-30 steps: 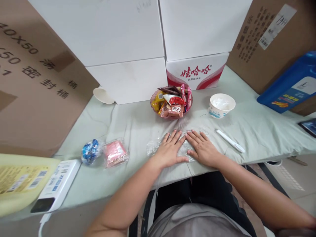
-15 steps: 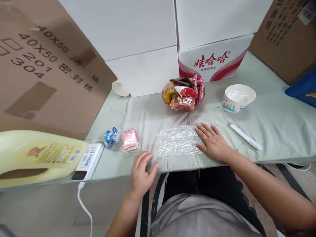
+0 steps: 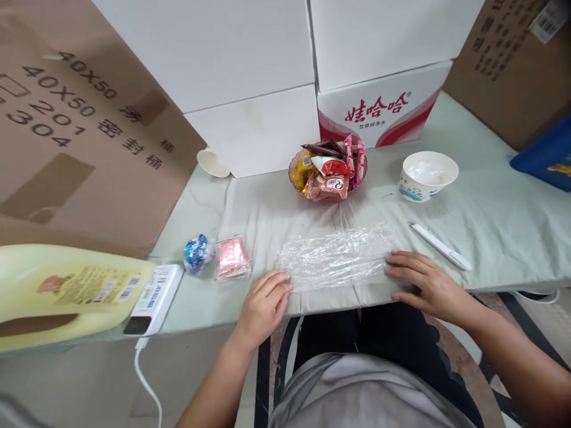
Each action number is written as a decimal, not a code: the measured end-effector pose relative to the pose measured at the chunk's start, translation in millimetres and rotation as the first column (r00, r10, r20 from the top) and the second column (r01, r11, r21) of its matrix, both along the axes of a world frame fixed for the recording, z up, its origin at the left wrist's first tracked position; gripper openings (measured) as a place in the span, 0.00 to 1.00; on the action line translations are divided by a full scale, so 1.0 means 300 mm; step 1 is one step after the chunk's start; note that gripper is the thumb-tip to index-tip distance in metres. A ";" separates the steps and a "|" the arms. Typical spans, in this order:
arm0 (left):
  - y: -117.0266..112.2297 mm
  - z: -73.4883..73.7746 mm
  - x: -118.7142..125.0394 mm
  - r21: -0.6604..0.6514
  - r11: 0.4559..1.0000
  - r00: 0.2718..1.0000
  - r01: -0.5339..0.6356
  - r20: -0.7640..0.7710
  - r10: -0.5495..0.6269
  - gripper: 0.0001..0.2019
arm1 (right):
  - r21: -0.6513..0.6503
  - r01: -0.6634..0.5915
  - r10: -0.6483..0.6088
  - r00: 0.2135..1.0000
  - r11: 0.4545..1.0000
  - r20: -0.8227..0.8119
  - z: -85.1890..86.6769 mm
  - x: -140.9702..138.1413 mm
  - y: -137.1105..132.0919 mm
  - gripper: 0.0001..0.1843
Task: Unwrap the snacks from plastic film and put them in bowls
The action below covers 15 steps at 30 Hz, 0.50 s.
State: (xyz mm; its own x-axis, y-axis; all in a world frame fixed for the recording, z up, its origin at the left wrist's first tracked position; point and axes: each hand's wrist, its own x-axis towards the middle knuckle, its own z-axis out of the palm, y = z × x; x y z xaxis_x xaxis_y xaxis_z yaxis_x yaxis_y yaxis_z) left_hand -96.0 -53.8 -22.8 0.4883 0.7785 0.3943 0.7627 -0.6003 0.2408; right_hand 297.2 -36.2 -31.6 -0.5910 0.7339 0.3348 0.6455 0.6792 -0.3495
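A flat strip of crinkled clear plastic film (image 3: 334, 258) lies on the cloth in front of me. My left hand (image 3: 265, 306) is at its lower left corner, fingers together and thumb drawn in, closed on the edge. At the opposite end, my right hand (image 3: 428, 285) rests with fingers stretched out and thumb apart, its fingertips at the film's right edge. Left of the film sit a pink square packet (image 3: 232, 258) in clear wrapping and a blue foil-wrapped ball (image 3: 197, 254).
Behind the film stands a bowl of wrapped snacks (image 3: 328, 172). To the right are a paper bowl (image 3: 428, 176) and a white utility knife or pen (image 3: 439, 245). A yellow jug (image 3: 66, 297), a white power bank (image 3: 154, 300) with cable and a large carton (image 3: 89, 119) occupy the left.
My right hand has slid off the film's upper right part to its right edge. My left hand has moved right to the lower left corner, its fingers closing.
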 end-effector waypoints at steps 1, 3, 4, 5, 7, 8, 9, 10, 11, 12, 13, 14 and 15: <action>-0.002 0.002 0.004 -0.020 1.000 1.000 0.010 0.017 -0.010 0.09 | 0.002 0.007 -0.007 1.000 1.000 -0.010 -0.002 0.013 -0.017 0.14; -0.002 0.009 0.015 -0.068 0.998 0.998 0.016 0.057 -0.012 0.09 | 0.006 0.022 -0.022 0.999 1.000 -0.046 -0.005 0.026 -0.043 0.09; 0.002 0.012 0.020 -0.083 0.997 0.997 0.002 0.076 0.004 0.09 | 0.001 0.027 -0.027 0.997 1.000 -0.071 -0.004 0.029 -0.052 0.08; 0.007 0.016 0.025 -0.088 0.996 0.995 -0.023 0.090 0.031 0.08 | -0.012 0.034 -0.035 0.994 0.999 -0.102 -0.003 0.030 -0.058 0.08; 0.026 0.022 0.030 -0.075 0.993 0.990 -0.091 0.098 0.098 0.07 | -0.057 0.068 -0.078 0.981 0.996 -0.177 0.001 0.028 -0.062 0.07; 0.038 0.024 0.031 -0.063 0.990 0.987 -0.125 0.098 0.131 0.07 | -0.085 0.103 -0.119 0.970 0.991 -0.213 0.005 0.024 -0.058 0.07; 0.052 0.027 0.033 -0.052 0.986 0.981 -0.161 0.098 0.166 0.07 | -0.113 0.153 -0.177 0.953 0.982 -0.245 0.008 0.018 -0.050 0.07; 0.068 0.029 0.036 -0.046 0.979 0.974 -0.201 0.098 0.204 0.08 | -0.143 0.216 -0.248 0.931 0.966 -0.268 0.013 0.010 -0.037 0.06; 0.085 0.030 0.041 -0.047 0.968 0.964 -0.245 0.097 0.249 0.08 | -0.173 0.287 -0.327 0.901 0.942 -0.284 0.017 -0.002 -0.020 0.07; 0.101 0.030 0.047 -0.055 0.954 0.950 -0.293 0.094 0.298 0.09 | -0.203 0.358 -0.405 0.867 0.911 -0.290 0.021 -0.016 0.001 0.07; 0.118 0.028 0.055 -0.066 0.937 0.933 -0.343 0.088 0.348 0.10 | -0.227 0.423 -0.475 0.832 0.877 -0.286 0.023 -0.033 0.024 0.08; 0.134 0.024 0.063 -0.080 0.917 0.915 -0.392 0.076 0.397 0.11 | -0.238 0.478 -0.531 0.803 0.845 -0.272 0.024 -0.051 0.049 0.09; 0.150 0.018 0.073 -0.093 0.894 0.894 -0.437 0.061 0.444 0.11 | -0.231 0.525 -0.571 0.784 0.819 -0.244 0.022 -0.070 0.074 0.10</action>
